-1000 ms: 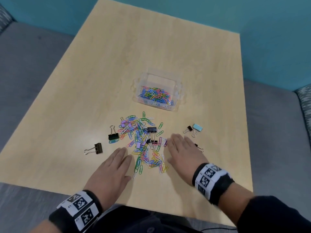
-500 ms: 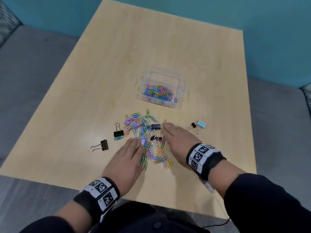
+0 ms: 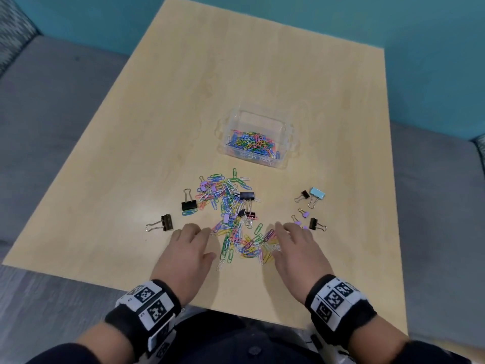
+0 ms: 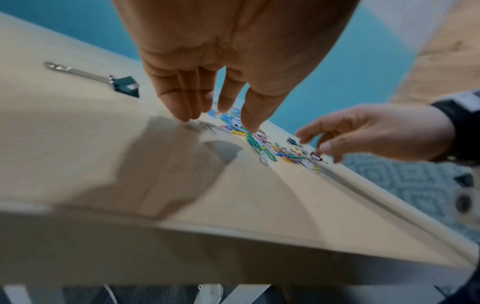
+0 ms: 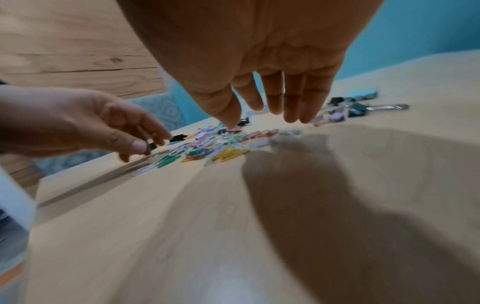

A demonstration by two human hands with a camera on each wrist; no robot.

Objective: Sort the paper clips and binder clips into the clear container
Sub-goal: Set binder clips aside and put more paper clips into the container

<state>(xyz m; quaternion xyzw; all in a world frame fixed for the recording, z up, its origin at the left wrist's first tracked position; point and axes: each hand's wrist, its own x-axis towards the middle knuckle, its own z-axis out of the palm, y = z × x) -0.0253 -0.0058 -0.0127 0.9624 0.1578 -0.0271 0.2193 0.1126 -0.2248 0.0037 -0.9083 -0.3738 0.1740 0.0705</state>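
- Head view: a person leans over a pale wooden table point(image 3: 157, 127), both hands palm-down near its near edge.
- A loose pile of coloured paper clips point(image 3: 231, 219) lies between the hands, spreading from near the table's middle toward the near edge.
- The left hand point(image 3: 185, 254) sits on the left flank of the pile, fingers point(image 4: 182, 96) relaxed and slightly spread, tips at the table and holding nothing.
- The right hand point(image 3: 294, 254) sits on the right flank, fingers point(image 5: 293, 96) likewise loose and parted, tips over the clips and gripping nothing.
- A clear container point(image 3: 258, 139) stands beyond the pile, about mid-table, already holding a layer of coloured paper clips.
- Two black binder clips lie left of the pile: one point(image 3: 189, 203) touching its edge, another point(image 3: 161, 224) farther left and nearer the edge.
- A further black binder clip point(image 3: 247, 196) rests on top of the pile.
- Right of the pile lie a light blue binder clip point(image 3: 317, 195), a small black one just beside it, tiny purple ones and another black one point(image 3: 316, 224) near the right fingertips.
- Grey upholstery surrounds the table, with a teal wall behind.
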